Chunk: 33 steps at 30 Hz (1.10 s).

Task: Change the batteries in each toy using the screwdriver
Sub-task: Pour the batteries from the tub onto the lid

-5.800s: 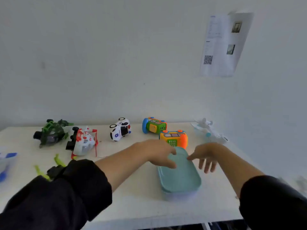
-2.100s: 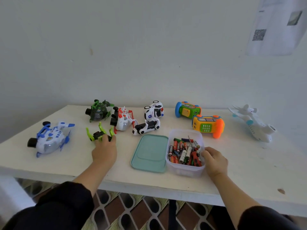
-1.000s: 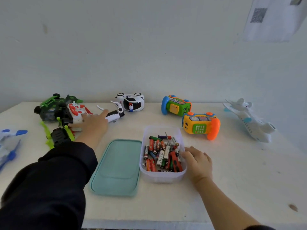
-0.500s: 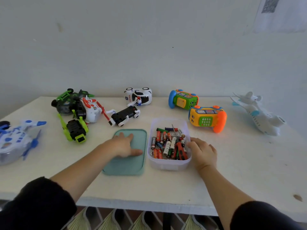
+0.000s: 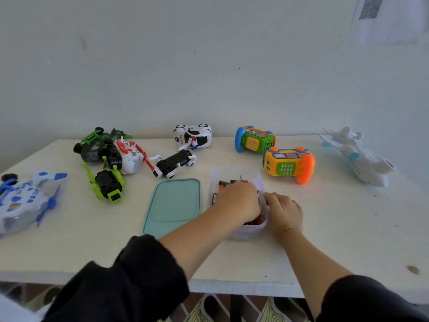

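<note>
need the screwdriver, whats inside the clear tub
Batteries show at the far end of the tub. The left hand reaches in and covers the rest, so no screwdriver can be made out.

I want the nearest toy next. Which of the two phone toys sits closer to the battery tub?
The orange phone toy, just beyond the tub's far right corner; the green one sits farther back toward the wall.

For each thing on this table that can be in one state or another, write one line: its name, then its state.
Clear container: open, batteries inside.
Teal lid: off, flat beside the container.
Left hand: inside the container; grip hidden.
Right hand: holds the container's rim.
Police car: on its side.
Black and white car: overturned.
Green and black car: overturned.
Orange phone toy: on its side.
</note>
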Motion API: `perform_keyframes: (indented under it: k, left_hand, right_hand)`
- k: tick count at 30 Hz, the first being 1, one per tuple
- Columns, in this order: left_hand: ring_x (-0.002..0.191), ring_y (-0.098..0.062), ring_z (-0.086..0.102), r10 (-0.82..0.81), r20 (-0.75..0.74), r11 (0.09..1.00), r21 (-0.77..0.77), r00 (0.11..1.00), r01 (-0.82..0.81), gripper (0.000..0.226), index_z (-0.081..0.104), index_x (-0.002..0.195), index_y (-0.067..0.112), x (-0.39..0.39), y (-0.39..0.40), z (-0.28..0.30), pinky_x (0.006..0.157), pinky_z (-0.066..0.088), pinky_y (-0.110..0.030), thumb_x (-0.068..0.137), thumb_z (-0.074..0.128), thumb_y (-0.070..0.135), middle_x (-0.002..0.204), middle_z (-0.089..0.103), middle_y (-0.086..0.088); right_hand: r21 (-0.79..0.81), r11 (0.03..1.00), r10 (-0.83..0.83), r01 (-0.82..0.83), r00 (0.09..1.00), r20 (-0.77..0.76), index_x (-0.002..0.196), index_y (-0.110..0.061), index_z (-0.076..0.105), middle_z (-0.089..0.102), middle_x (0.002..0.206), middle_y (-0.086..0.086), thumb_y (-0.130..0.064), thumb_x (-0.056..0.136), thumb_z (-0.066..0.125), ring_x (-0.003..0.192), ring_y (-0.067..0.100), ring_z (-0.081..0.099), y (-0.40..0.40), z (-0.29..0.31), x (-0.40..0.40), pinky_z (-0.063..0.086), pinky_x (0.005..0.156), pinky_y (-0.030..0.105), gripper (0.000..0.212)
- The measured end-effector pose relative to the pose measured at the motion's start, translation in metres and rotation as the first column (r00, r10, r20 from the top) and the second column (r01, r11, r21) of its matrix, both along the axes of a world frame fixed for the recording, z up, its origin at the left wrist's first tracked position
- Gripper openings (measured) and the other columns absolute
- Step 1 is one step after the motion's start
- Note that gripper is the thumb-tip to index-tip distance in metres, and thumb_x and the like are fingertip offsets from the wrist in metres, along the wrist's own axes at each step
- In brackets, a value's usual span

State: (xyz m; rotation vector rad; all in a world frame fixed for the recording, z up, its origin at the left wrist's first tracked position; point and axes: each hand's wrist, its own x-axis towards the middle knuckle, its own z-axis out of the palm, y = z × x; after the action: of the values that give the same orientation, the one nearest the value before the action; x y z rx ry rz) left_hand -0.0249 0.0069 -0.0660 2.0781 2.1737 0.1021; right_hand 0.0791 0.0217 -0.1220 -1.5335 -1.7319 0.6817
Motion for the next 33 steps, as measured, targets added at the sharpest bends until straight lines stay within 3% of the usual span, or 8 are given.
perform_keyframes:
  k: [4, 8, 18, 21, 23, 27, 31, 33]
  left_hand:
    - [0.096, -0.028, 0.062, 0.110, 0.128, 0.989, -0.114, 0.986, -0.096, 0.024, 0.060, 0.099, 0.009, 0.002, 0.005, -0.003, 0.070, 0.045, -0.030, 0.089, 0.052, 0.029, 0.091, 0.062, -0.011]
    - [0.063, -0.018, 0.056, 0.261, 0.352, 0.954, 0.050, 0.899, -0.296, 0.029, 0.051, 0.064, 0.013, -0.050, 0.000, 0.024, 0.056, 0.039, -0.024, 0.081, 0.058, 0.036, 0.062, 0.055, 0.000]
    - [0.086, -0.023, 0.056, 0.663, -0.190, 0.710, -0.146, 0.724, -0.689, 0.028, 0.060, 0.107, 0.013, -0.197, -0.051, -0.004, 0.072, 0.042, -0.028, 0.090, 0.044, 0.028, 0.085, 0.053, -0.003]
    - [0.091, -0.027, 0.055, 0.536, -0.044, 0.835, 0.176, 0.843, -0.522, 0.035, 0.052, 0.119, 0.013, -0.172, -0.045, 0.001, 0.067, 0.041, -0.030, 0.093, 0.046, 0.035, 0.106, 0.057, -0.009]
    - [0.102, -0.025, 0.052, 0.216, 0.095, 0.909, 0.345, 0.972, -0.236, 0.040, 0.051, 0.124, 0.017, -0.135, -0.038, 0.013, 0.077, 0.045, -0.034, 0.089, 0.054, 0.036, 0.118, 0.052, -0.007]
    - [0.125, -0.026, 0.043, -0.243, 0.113, 0.967, -0.045, 0.963, 0.250, 0.079, 0.029, 0.143, 0.034, -0.063, -0.019, 0.022, 0.101, 0.041, -0.040, 0.076, 0.071, 0.038, 0.142, 0.029, -0.006]
    - [0.132, -0.039, 0.037, -0.156, -0.032, 0.909, -0.396, 0.987, 0.131, 0.110, -0.007, 0.144, 0.050, -0.042, 0.009, 0.015, 0.100, 0.043, -0.045, 0.071, 0.076, 0.043, 0.156, -0.011, -0.010]
    - [0.130, -0.041, 0.036, -0.158, -0.063, 0.886, -0.450, 0.985, 0.113, 0.108, -0.007, 0.143, 0.050, -0.036, 0.018, 0.012, 0.098, 0.043, -0.047, 0.072, 0.075, 0.043, 0.155, -0.005, -0.011]
  right_hand:
    - [0.000, 1.000, 0.024, -0.024, 1.000, 0.017, 0.054, -0.034, 0.048, 0.048, 0.064, -0.013, -0.050, 0.069, 0.026, 0.079, 0.018, 0.043, -0.001, 0.001, 0.000, 0.032, 0.102, 0.039, 0.032]
    - [0.026, 0.999, 0.047, -0.048, 0.998, 0.037, 0.055, -0.034, 0.050, 0.050, 0.064, -0.012, -0.065, 0.057, 0.017, 0.072, 0.014, 0.044, 0.001, -0.005, 0.001, 0.031, 0.102, 0.041, 0.046]
    - [0.032, 0.995, 0.084, -0.091, 0.982, 0.170, 0.096, -0.031, 0.069, 0.062, 0.106, 0.002, -0.061, 0.063, 0.006, 0.124, 0.018, 0.043, 0.008, -0.012, -0.001, 0.016, 0.104, 0.036, 0.077]
    - [0.065, 0.994, 0.077, -0.090, 0.981, 0.177, 0.106, -0.030, 0.067, 0.063, 0.112, -0.001, -0.062, 0.059, 0.000, 0.128, 0.020, 0.040, 0.008, -0.010, -0.002, 0.018, 0.104, 0.038, 0.087]
    - [0.066, 0.994, 0.072, -0.086, 0.980, 0.188, 0.102, -0.027, 0.067, 0.059, 0.100, -0.004, -0.062, 0.059, -0.001, 0.126, 0.021, 0.041, 0.007, -0.010, -0.002, 0.019, 0.103, 0.038, 0.088]
    - [0.060, 0.996, 0.058, -0.071, 0.978, 0.199, 0.103, -0.030, 0.066, 0.063, 0.108, -0.001, -0.063, 0.058, -0.001, 0.127, 0.020, 0.041, 0.007, -0.010, -0.001, 0.020, 0.106, 0.039, 0.087]
    - [0.062, 0.996, 0.054, -0.069, 0.976, 0.213, 0.103, -0.036, 0.066, 0.063, 0.106, -0.002, -0.062, 0.060, -0.001, 0.126, 0.020, 0.042, 0.008, -0.011, -0.002, 0.020, 0.108, 0.041, 0.084]
    - [0.062, 0.996, 0.054, -0.070, 0.973, 0.222, 0.103, -0.036, 0.066, 0.062, 0.102, -0.003, -0.062, 0.060, -0.002, 0.124, 0.020, 0.043, 0.009, -0.012, -0.001, 0.020, 0.107, 0.041, 0.084]
